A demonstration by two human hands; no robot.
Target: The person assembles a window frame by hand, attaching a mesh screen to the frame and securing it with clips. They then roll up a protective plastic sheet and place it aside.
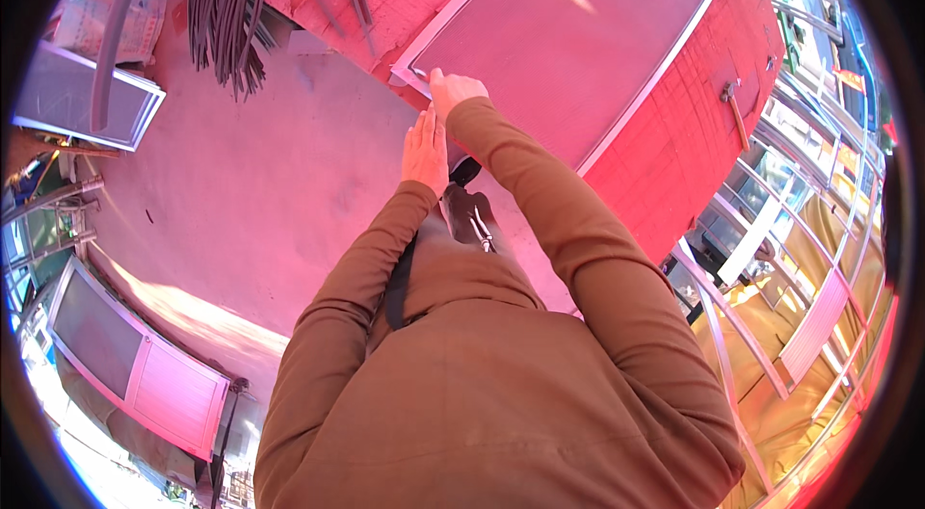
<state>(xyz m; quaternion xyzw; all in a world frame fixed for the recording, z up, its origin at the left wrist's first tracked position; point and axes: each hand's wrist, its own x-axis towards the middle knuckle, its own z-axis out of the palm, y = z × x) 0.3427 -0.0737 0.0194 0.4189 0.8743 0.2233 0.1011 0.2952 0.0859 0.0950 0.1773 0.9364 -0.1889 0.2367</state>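
A screen panel of fine mesh in a pale metal frame (654,48) lies on a red-painted work table (650,209). At its near left corner my right hand (457,90) is closed, knuckles up, around a small hand tool (419,73); only a slim tip shows, so its kind is unclear. Just below, my left hand (425,156) is held out with its fingers straight beside the table's edge. It appears to hold nothing, and whether its fingertips touch the frame is hard to tell.
A hammer (736,115) rests near the table's right side. Dark rubber-like strips (224,18) hang over the far left edge. Framed screens (87,96) stand at left, and a panelled door (137,357) at lower left. Metal frames (737,321) crowd the right.
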